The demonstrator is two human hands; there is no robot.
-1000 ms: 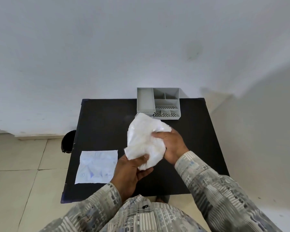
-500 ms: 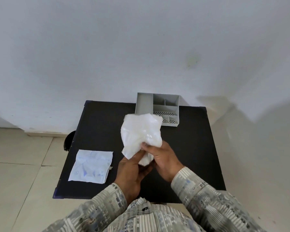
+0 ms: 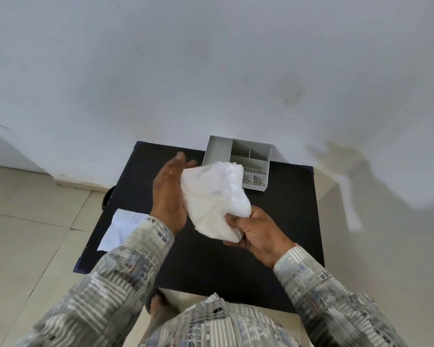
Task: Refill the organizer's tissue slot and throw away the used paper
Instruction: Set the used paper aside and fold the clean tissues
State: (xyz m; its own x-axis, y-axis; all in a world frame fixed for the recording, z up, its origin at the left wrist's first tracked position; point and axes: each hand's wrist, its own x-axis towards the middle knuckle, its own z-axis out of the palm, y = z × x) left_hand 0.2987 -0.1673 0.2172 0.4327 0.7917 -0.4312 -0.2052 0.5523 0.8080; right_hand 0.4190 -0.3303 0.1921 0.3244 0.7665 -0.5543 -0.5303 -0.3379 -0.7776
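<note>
The right hand (image 3: 257, 236) has its fingers curled tight around the bottom of a soft, crumpled white bundle of tissue (image 3: 214, 200), held up above the black square table (image 3: 286, 221). The left hand (image 3: 169, 194) is flat and open, its fingers straight, pressed against the bundle's left side. Just past the fingertips sits a grey plastic organizer box (image 3: 238, 161); its slots that show look empty. A flat white paper sheet with blue marks (image 3: 122, 227) lies behind the left wrist.
</note>
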